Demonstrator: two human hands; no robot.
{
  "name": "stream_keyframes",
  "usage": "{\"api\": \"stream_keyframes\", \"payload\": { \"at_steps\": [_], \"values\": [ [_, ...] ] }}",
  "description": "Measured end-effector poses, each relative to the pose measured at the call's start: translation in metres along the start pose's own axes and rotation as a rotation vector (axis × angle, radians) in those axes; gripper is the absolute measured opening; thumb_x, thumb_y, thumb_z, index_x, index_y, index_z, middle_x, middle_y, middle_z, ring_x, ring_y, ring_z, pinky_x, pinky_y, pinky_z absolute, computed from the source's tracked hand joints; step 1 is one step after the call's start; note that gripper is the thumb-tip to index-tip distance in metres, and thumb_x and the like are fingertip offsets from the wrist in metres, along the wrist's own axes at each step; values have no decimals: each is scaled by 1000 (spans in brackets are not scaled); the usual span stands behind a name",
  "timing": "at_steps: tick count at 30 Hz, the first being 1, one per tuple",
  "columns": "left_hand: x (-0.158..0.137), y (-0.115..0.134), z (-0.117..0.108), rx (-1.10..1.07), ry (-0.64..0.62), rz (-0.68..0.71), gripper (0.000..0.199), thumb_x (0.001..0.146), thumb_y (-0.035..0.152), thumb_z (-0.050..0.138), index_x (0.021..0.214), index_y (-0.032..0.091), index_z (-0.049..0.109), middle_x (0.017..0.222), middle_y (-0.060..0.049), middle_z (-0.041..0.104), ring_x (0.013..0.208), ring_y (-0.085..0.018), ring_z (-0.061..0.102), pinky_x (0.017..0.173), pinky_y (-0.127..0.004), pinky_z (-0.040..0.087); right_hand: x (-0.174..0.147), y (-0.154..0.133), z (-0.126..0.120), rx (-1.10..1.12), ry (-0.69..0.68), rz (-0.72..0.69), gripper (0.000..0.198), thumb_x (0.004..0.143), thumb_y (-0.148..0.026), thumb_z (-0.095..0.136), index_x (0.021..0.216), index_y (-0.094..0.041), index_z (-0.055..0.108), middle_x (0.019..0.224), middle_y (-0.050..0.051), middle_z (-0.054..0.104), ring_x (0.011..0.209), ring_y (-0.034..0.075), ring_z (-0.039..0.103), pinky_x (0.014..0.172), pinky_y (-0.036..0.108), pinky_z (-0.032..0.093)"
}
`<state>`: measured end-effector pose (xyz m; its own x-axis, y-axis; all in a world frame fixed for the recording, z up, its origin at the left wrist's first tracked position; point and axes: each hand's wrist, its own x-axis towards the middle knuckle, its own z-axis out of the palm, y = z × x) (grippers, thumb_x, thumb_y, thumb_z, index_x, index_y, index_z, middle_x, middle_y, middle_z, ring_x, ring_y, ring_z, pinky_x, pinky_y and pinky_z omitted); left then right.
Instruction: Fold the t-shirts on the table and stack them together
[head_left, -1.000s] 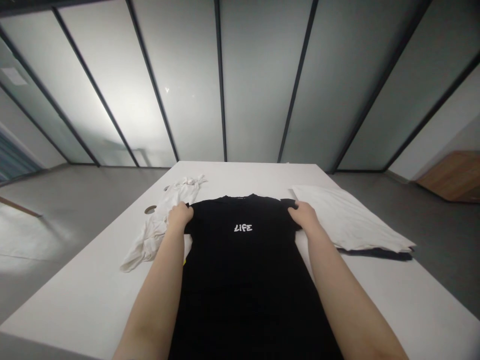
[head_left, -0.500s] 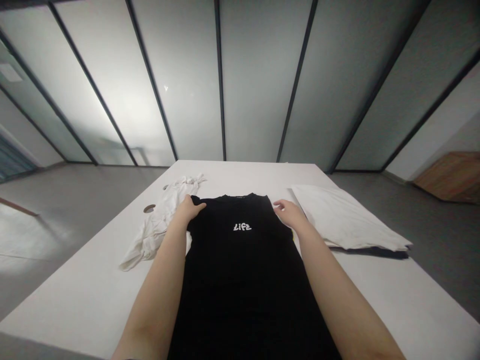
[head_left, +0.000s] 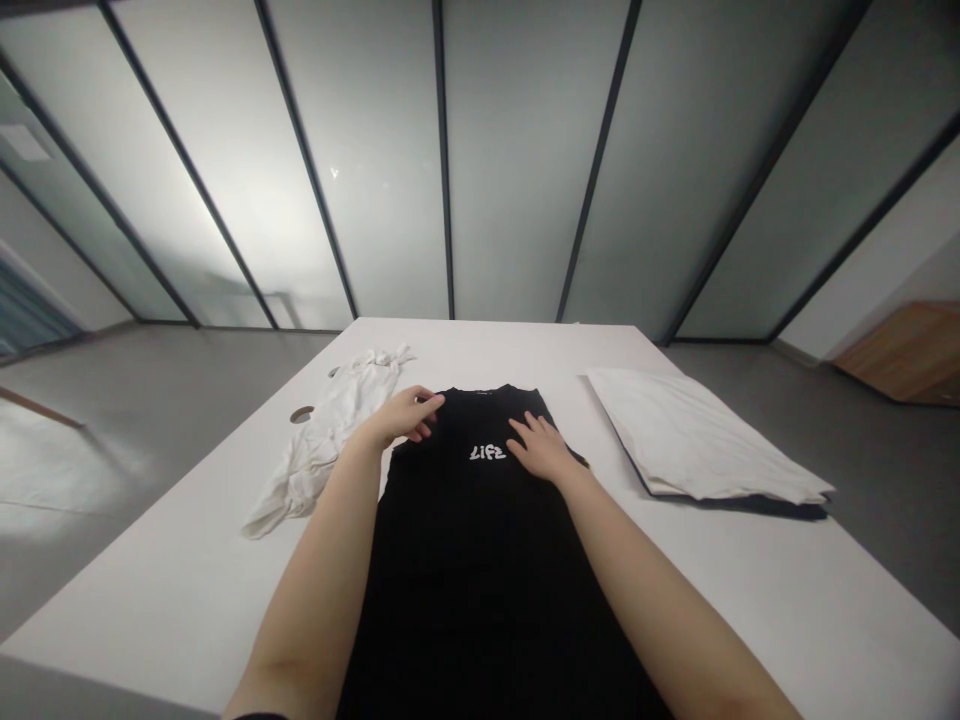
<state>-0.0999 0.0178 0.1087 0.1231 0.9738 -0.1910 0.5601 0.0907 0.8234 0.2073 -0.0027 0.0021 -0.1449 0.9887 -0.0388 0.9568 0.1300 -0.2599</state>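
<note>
A black T-shirt (head_left: 480,560) with white lettering on its chest lies spread on the white table, its collar at the far end. My left hand (head_left: 411,412) is at the shirt's left shoulder, fingers loosely bent and apart; no cloth shows gripped in them. On the upper right chest, beside the lettering, my right hand (head_left: 541,447) rests with its fingers spread. No sleeve sticks out on the left side.
A crumpled white garment (head_left: 330,440) lies on the left of the table (head_left: 495,350), near a round hole (head_left: 301,414). To the right sits a flat stack of folded white cloth (head_left: 697,435) with a dark layer beneath. Frosted glass panels stand behind.
My left hand has moved inward from the left sleeve, which no longer sticks out. My right hand has shifted from beside the right shoulder onto the chest, fingers now spread.
</note>
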Motion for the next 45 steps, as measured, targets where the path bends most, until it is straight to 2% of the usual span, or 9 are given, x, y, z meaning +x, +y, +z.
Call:
{"api": "stream_keyframes", "payload": {
  "at_steps": [4, 7, 12, 21, 24, 30, 34, 40, 45],
  "values": [
    [7, 0, 7, -17, 68, 37, 36, 105, 49, 45, 124, 22, 59, 114, -11, 79, 75, -17, 72, 65, -28, 57, 3, 5, 7, 9, 13, 20, 61, 111, -49, 36, 165, -22, 43, 175, 14, 29, 162, 35, 25, 129, 47, 22],
    [19, -17, 18, 321, 183, 26, 29, 102, 35, 49, 123, 20, 62, 116, -14, 77, 96, -24, 74, 84, -35, 57, 3, 5, 7, 0, 35, 20, 58, 111, -44, 37, 165, -22, 44, 175, 14, 31, 161, 37, 28, 129, 49, 23],
    [22, -43, 53, 787, 348, -79, 41, 98, 44, 58, 126, 14, 63, 133, -24, 67, 127, -38, 62, 99, -42, 50, 0, 2, 8, -18, 61, 25, 59, 110, -43, 42, 165, -24, 44, 174, 14, 32, 160, 38, 29, 128, 51, 23],
    [23, -60, 34, 701, 479, -100, 34, 106, 28, 40, 117, 19, 71, 121, -17, 73, 114, -33, 69, 93, -40, 51, 0, -4, 5, -18, 67, 74, 61, 109, -44, 42, 165, -21, 43, 174, 15, 32, 160, 37, 29, 128, 49, 24],
    [19, -52, 34, 707, 548, 6, 34, 106, 28, 39, 118, 21, 69, 122, -16, 72, 116, -32, 66, 98, -40, 49, 0, -5, 6, -22, 84, 82, 61, 109, -45, 39, 165, -21, 43, 174, 15, 32, 160, 37, 29, 128, 50, 24],
    [5, -28, 87, 776, 311, 180, 33, 106, 36, 44, 118, 20, 71, 123, -17, 70, 123, -34, 61, 106, -45, 45, 4, -6, 10, -43, 115, 120, 64, 108, -46, 38, 167, -20, 41, 174, 15, 31, 160, 38, 28, 128, 52, 23],
    [3, -40, 118, 759, 335, 179, 49, 105, 45, 46, 140, 16, 63, 151, -23, 57, 141, -41, 50, 115, -53, 39, 7, -5, 9, -44, 123, 128, 64, 108, -47, 36, 167, -22, 40, 175, 14, 30, 161, 37, 27, 128, 53, 21],
    [24, -55, 104, 757, 278, 206, 59, 108, 47, 39, 154, 14, 54, 167, -19, 44, 157, -38, 36, 127, -51, 27, 14, -4, 1, -40, 68, 167, 65, 109, -47, 31, 169, -24, 35, 177, 12, 25, 163, 34, 21, 129, 54, 17],
    [48, -52, 87, 640, 247, 279, 47, 109, 37, 41, 141, 14, 66, 157, -17, 58, 153, -29, 45, 127, -42, 30, 21, -17, -5, -17, 15, 243, 65, 109, -41, 30, 170, -21, 31, 178, 15, 20, 163, 38, 18, 129, 60, 13]
  ]
}}
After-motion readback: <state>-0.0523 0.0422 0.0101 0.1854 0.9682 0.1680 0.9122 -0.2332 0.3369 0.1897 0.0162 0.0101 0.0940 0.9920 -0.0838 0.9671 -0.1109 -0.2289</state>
